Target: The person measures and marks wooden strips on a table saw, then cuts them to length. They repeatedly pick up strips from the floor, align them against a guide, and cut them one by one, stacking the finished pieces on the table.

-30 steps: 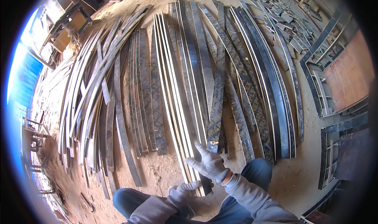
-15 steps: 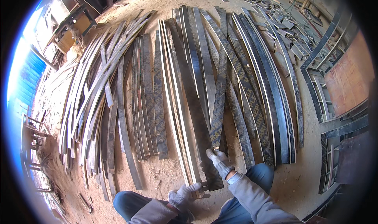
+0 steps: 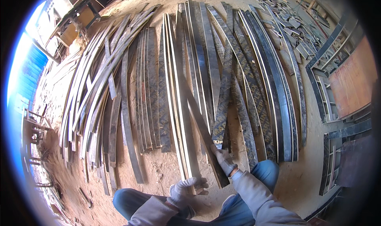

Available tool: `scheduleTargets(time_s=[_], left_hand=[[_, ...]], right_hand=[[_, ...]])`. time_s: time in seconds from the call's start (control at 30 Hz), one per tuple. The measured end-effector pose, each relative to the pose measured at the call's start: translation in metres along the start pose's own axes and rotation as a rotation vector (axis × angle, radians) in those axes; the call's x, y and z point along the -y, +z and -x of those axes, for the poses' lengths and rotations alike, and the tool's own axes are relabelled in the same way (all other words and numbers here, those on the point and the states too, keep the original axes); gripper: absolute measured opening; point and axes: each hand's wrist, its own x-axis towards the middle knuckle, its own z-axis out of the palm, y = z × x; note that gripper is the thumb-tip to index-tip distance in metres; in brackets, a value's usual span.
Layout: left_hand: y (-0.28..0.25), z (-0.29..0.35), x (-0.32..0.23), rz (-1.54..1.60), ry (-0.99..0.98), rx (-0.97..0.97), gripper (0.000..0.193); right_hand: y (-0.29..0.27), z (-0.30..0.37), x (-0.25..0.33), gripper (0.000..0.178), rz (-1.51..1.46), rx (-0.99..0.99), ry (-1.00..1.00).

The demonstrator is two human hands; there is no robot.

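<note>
Gloved in light grey, my left hand (image 3: 187,189) closes round the near end of a bundle of long plywood strips (image 3: 183,146). Pale cut edges show along the bundle, and a dark face lies on its right side. My right hand (image 3: 224,161), in a matching glove, grips a single dark plywood strip (image 3: 209,151) close to its near end. That strip slants away to the far left, and its far part runs up against the bundle. A gap separates the near ends of the strip and the bundle.
Many loose strips (image 3: 95,91) lie crossed on the left. Dark printed strips (image 3: 222,95) and a stack of blue-black strips (image 3: 279,107) lie to the right. Offcuts (image 3: 293,31) are heaped at the far right, near framed panels (image 3: 351,83). My knees (image 3: 266,174) flank the near ends.
The strip in my right hand has turned on its edge, its near end swinging right, away from the bundle. A dark strip now lies alongside the bundle at my left hand. The view has shifted slightly.
</note>
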Motion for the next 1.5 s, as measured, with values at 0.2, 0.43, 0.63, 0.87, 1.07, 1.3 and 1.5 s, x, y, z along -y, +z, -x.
scheduleTargets(time_s=[0.2, 0.43, 0.63, 0.87, 1.07, 1.3, 1.5], left_hand=[[-0.023, 0.018, -0.01, -0.023, 0.106, -0.192, 0.04], [-0.027, -0.003, -0.006, -0.443, 0.147, -0.471, 0.032], [-0.015, 0.002, -0.012, -0.466, 0.149, -0.478, 0.023], [-0.009, 0.05, -0.039, -0.175, 0.086, -0.241, 0.034], [-0.001, 0.121, -0.098, 0.135, 0.24, 0.117, 0.07], [0.018, 0.162, -0.14, 0.048, 0.243, 0.041, 0.069], [0.032, 0.163, -0.129, 0.145, 0.319, -0.001, 0.072]], right_hand=[[-0.023, 0.049, -0.028, 0.08, 0.174, -0.225, -0.077], [-0.093, 0.166, -0.018, 0.07, -0.047, 0.176, 0.148], [-0.213, 0.183, 0.039, 0.084, 0.866, 0.626, 0.227], [-0.27, 0.161, 0.102, 0.07, 1.695, 0.11, -0.632], [-0.279, 0.173, 0.06, 0.074, 0.746, 0.021, -0.248], [-0.052, 0.021, 0.107, 0.078, 0.382, 0.002, -0.25], [0.168, -0.089, 0.133, 0.103, 0.337, -0.056, -0.079]])
